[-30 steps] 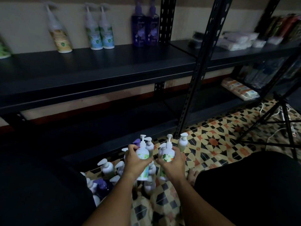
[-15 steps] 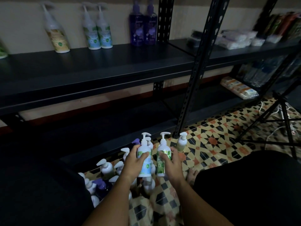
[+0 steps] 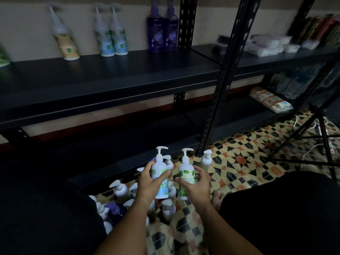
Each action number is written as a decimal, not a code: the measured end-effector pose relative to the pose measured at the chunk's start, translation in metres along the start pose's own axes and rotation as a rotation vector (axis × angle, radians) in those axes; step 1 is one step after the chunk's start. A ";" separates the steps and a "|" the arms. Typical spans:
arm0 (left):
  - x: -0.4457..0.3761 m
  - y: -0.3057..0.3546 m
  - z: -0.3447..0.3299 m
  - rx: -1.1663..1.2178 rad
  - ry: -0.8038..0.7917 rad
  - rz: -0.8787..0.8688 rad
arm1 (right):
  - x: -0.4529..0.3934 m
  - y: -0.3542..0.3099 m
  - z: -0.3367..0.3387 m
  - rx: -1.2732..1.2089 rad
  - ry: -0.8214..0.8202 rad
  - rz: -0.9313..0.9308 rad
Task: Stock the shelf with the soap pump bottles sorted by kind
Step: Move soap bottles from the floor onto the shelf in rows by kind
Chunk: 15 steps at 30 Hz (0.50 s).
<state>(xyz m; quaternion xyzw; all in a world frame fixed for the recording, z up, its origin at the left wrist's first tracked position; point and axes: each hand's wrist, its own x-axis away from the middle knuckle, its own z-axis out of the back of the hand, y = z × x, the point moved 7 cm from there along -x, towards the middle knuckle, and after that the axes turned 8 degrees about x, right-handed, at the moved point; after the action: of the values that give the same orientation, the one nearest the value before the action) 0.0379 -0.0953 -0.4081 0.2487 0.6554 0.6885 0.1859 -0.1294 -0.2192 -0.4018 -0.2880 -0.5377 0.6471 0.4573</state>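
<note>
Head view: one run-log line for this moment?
left hand: grips blue-label bottle | right hand: grips green-label bottle | both above floor | shelf: partly stocked

My left hand (image 3: 150, 183) grips a white pump bottle with a blue-and-green label (image 3: 160, 178); my right hand (image 3: 196, 184) grips a white green-leaf-labelled one (image 3: 185, 176). Above them on the black shelf (image 3: 110, 78): a yellow-labelled bottle (image 3: 64, 41), two blue-labelled bottles (image 3: 110, 37), two purple bottles (image 3: 162, 32). The floor tiles (image 3: 239, 162) below the shelf show black, orange and cream stars.
</note>
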 end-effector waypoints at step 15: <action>-0.011 0.037 -0.005 -0.078 -0.059 -0.147 | -0.002 -0.039 -0.027 -0.157 -0.241 0.097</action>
<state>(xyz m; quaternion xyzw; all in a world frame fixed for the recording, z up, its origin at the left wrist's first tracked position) 0.0466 -0.1080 -0.3724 0.2127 0.6387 0.6904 0.2648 -0.0943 -0.2091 -0.3712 -0.2689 -0.6230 0.6543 0.3338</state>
